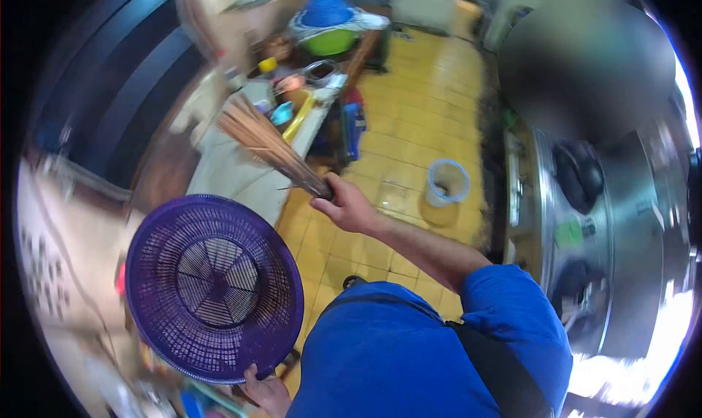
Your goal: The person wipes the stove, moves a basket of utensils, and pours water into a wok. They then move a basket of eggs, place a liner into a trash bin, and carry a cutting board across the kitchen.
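A bundle of thin brown sticks (265,141) is gripped at its dark lower end by my right hand (344,202), its fanned tips pointing up and left over the counter. At the lower left, my left hand (265,390) grips the rim of a large round purple basket (274,272). The basket is tilted with its open side toward me, and nothing shows inside it. The bundle and the basket are apart.
A white counter (227,162) holds a yellow tray, a cyan cup and blue and green basins (330,41). A clear bucket (447,182) stands on the yellow tiled floor (395,133). Metal stove surfaces (629,228) run along the right, below a blurred dark round shape.
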Action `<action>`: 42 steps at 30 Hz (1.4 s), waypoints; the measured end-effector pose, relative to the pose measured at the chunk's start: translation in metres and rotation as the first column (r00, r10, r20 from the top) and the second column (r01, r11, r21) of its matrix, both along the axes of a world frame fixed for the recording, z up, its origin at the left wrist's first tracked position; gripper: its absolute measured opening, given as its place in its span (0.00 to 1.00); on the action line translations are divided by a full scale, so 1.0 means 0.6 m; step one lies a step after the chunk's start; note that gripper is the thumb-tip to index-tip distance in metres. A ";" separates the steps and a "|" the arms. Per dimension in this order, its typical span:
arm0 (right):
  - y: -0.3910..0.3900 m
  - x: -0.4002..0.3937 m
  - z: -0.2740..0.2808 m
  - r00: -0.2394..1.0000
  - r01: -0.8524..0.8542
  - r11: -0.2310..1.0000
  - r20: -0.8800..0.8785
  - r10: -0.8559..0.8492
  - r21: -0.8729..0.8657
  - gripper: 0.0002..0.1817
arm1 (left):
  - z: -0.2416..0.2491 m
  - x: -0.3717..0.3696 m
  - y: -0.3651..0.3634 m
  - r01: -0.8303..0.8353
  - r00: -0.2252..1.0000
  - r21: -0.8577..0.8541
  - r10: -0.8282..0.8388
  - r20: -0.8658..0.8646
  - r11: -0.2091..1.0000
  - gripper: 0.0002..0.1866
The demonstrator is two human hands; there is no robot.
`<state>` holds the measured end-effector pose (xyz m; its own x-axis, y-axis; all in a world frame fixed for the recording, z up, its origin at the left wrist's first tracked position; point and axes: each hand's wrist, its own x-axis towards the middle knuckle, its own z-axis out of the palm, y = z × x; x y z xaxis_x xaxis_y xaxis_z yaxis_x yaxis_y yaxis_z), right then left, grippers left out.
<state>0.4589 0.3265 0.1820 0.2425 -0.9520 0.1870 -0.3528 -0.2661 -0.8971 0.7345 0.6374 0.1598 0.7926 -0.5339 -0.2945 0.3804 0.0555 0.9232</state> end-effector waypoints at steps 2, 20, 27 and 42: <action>0.022 -0.112 -0.060 0.962 0.272 0.961 -0.048 -0.270 0.048 0.21 | -0.060 0.055 -0.084 0.309 0.951 0.042 -0.309 -0.007 0.950 0.24; 0.751 -0.149 -0.361 -0.774 0.560 -0.592 0.112 -0.623 0.579 0.18 | -0.091 -0.141 -0.429 0.953 0.189 -0.163 -0.919 -0.345 0.257 0.10; 0.857 -0.376 -0.396 -0.915 0.336 -0.772 -0.007 -0.403 0.539 0.24 | -0.135 -0.305 -0.396 0.976 0.139 -0.105 -0.916 -0.377 0.191 0.14; 0.952 -0.502 -0.495 -0.446 0.559 -0.819 -0.787 -0.427 0.127 0.30 | -0.058 -0.578 -0.326 0.967 0.105 -0.196 -0.952 -0.287 0.166 0.24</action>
<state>0.1578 0.8980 -0.1152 -0.7714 0.6045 -0.1990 0.6352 0.7125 -0.2980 0.3877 0.4421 0.1251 -0.5016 -0.7676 -0.3989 0.3095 -0.5899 0.7458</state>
